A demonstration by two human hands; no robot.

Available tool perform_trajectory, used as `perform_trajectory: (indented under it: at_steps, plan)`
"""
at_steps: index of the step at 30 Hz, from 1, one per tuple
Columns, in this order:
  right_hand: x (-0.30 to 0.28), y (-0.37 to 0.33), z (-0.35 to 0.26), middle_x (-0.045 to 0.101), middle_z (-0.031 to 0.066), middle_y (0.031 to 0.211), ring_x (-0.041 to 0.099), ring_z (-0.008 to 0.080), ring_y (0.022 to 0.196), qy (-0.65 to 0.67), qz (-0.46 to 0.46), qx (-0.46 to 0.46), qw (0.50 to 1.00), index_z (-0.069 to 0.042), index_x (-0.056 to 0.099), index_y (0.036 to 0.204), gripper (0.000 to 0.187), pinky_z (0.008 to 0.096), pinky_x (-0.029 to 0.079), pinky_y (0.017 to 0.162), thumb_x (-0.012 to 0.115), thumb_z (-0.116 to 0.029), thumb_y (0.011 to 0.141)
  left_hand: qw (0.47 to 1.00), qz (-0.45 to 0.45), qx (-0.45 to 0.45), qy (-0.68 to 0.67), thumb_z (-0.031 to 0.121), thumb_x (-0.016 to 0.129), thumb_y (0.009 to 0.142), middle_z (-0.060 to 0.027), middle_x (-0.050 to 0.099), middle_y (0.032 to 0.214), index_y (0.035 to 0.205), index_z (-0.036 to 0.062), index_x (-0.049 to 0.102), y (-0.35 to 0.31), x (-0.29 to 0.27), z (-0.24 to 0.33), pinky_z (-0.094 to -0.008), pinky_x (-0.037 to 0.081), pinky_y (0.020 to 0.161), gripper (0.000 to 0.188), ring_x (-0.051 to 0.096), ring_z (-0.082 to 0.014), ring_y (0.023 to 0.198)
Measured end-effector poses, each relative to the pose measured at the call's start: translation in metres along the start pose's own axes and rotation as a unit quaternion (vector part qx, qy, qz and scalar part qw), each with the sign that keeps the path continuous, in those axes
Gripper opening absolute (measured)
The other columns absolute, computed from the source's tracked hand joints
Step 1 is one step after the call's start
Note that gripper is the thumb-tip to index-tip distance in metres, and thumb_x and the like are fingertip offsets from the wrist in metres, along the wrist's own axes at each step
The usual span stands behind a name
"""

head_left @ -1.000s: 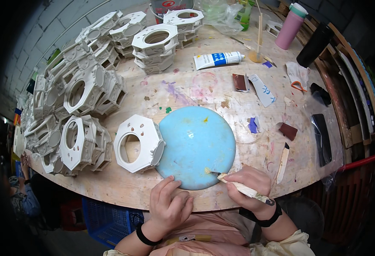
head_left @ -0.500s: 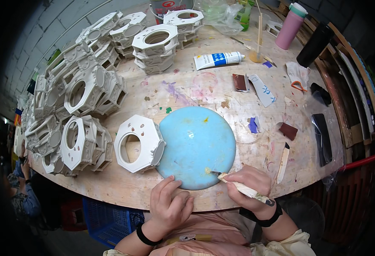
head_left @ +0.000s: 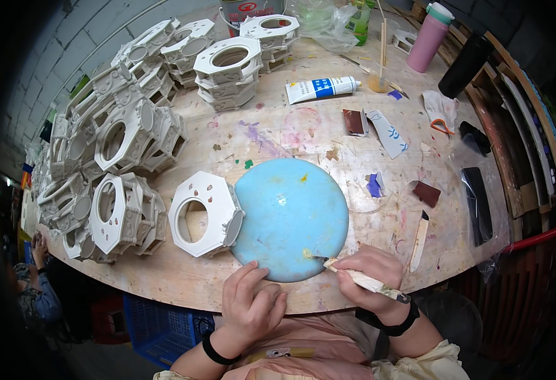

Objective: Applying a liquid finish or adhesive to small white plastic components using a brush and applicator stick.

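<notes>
A round light-blue disc point(head_left: 290, 209) lies at the table's front edge. My left hand point(head_left: 251, 297) rests with bent fingertips on its near left rim, thumb apart, gripping nothing. In my right hand point(head_left: 372, 275) is a small knife point(head_left: 360, 279) with a pale wrapped handle, its short dark blade pointing left. The blade tip is at a yellowish patch of paste point(head_left: 308, 253) on the disc; whether it touches is too small to tell. A white octagonal frame point(head_left: 224, 196) with a round opening and small brown spots stands against the disc's left side.
Several more white frames point(head_left: 120, 136) are stacked at the left. Beyond the disc lies a paint tube point(head_left: 322, 89). To the right are a pale-handled blade point(head_left: 420, 240), sandpaper pieces point(head_left: 426, 193), a black phone-like slab point(head_left: 477, 206), a pink bottle point(head_left: 431, 38) and a black bottle point(head_left: 466, 65).
Both hands, the knife and the disc keep nearly the same places. The view has shifted very slightly. At the far left, another person's hand has moved a little.
</notes>
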State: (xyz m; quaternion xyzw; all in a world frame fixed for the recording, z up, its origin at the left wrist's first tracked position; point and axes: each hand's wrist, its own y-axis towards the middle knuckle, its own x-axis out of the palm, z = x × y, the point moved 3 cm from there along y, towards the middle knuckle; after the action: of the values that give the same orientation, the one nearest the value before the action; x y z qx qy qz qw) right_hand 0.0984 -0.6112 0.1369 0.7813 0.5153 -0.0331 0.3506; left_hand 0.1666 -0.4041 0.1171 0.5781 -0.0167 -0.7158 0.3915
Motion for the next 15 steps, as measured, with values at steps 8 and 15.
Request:
perform_trajectory:
  at_steps: [8,15]
  plan:
    - [0.0018,-0.0002,-0.0018,0.069,0.0085,0.075,0.065,0.0210,0.061,-0.035,-0.022,-0.029,0.999,-0.002,0.070,0.084,0.018,0.0268,0.048,0.054,0.076,0.001,0.067,1.000,-0.002,-0.002,-0.004,0.008,0.074,0.064,-0.0152,0.056,0.106,0.077,0.0058,0.063,0.0002,-0.0005,0.0004,-0.0438,0.046,0.087,0.017,0.055,-0.0369,0.105]
    - [-0.0026,0.0001,-0.0077,0.070,0.0086,0.078,0.066,0.0206,0.063,-0.055,-0.014,-0.034,0.998,-0.003,0.070,0.087,0.020,0.0271,0.050,0.055,0.077,-0.001,0.068,1.000,0.002,0.000,-0.005,0.009,0.074,0.065,-0.0152,0.056,0.106,0.078,0.0056,0.063,0.0001,-0.0005,0.0000,-0.0436,0.046,0.087,0.017,0.055,-0.0368,0.105]
